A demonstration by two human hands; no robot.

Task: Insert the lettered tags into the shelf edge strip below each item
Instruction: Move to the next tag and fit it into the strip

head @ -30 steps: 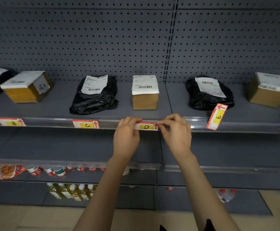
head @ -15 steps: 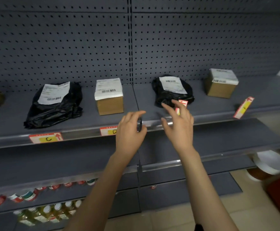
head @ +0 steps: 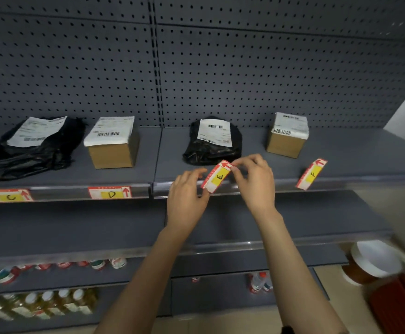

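The red, white and yellow E tag [head: 217, 177] is tilted over the shelf edge strip [head: 257, 189], just below a black parcel bag [head: 212, 143]. My left hand [head: 187, 196] pinches its lower end and my right hand [head: 254, 182] pinches its upper end. The C tag [head: 7, 195] and the D tag [head: 110, 192] sit flat in the strip under another black bag [head: 31, 145] and a cardboard box [head: 113, 143]. The F tag [head: 312, 174] leans loosely on the shelf edge, below a second box [head: 287, 133].
A grey pegboard back wall rises behind the shelf. Empty grey shelves lie lower down. Bottles [head: 45, 302] stand at the bottom left, and a white-lidded tub [head: 374, 261] and a red crate [head: 403, 304] sit on the floor at the right.
My hands let go of the D tag, which now rests in the strip. They moved right and took hold of the E tag at both ends. The view swung right.
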